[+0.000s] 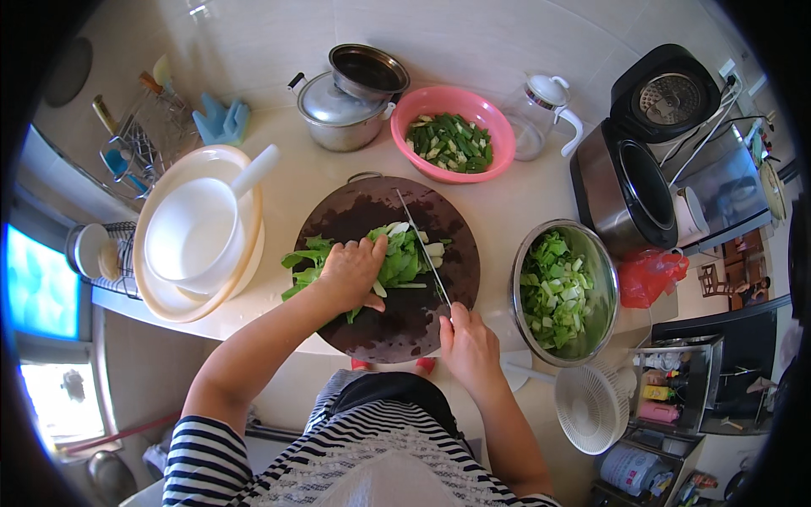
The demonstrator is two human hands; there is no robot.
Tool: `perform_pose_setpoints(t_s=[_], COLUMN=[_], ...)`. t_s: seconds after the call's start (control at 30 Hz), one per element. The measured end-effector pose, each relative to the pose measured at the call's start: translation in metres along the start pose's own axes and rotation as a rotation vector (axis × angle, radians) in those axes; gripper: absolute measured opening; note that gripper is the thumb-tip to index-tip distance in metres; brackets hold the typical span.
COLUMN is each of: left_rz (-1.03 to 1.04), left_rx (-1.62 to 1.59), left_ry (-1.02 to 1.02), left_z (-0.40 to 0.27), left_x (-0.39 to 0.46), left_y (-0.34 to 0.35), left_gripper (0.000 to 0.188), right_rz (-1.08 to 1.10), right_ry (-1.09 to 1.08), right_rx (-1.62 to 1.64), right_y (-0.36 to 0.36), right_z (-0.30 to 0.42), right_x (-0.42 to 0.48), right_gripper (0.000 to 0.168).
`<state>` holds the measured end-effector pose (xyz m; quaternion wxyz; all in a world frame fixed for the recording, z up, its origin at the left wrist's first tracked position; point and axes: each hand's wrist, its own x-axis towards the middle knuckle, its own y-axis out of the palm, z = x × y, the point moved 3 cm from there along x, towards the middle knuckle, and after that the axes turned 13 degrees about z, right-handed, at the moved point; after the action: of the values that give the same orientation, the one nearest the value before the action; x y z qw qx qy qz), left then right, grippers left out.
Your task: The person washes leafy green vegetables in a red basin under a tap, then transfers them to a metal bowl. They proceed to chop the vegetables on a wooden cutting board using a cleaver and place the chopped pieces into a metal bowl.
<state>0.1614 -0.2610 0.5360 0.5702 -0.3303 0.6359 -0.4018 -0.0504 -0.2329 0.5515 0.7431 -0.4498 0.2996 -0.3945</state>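
Observation:
My left hand [352, 271] presses down on a bunch of leafy greens [400, 263] on a round dark cutting board [355, 206]. In my right hand [470, 342] is the handle of a kitchen knife [423, 244], its blade standing edge-down against the right side of the bunch. Several cut pale stem pieces [434, 250] lie just right of the blade. Whole leaves spread out to the left, beneath and behind my left hand. Wet patches mark the board. My fingers hide most of the knife handle.
Right of the board stands a steel bowl [516, 310] of chopped greens. Behind are a pink basin [507, 158] of cut green vegetables, an aluminium pot [342, 120] and a glass jug [529, 130]. A white dipper [196, 234] rests in a basin [149, 291] at left; an open rice cooker [614, 209] is at right.

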Motion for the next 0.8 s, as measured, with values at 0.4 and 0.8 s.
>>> perform_pose_setpoints(t_s=[0.4, 0.8], left_rz=[0.008, 0.057], left_rx=[-0.333, -0.445], left_ry=[-0.134, -0.036], left_z=[0.002, 0.008], left_x=[-0.003, -0.003], left_y=[-0.003, -0.002], left_gripper=[0.12, 0.109], right_rz=[-0.144, 0.107], right_ry=[-0.032, 0.075], right_rx=[0.271, 0.027], right_y=[-0.013, -0.013], right_z=[-0.023, -0.023], right_x=[-0.018, -0.005], right_gripper=[0.025, 0.02])
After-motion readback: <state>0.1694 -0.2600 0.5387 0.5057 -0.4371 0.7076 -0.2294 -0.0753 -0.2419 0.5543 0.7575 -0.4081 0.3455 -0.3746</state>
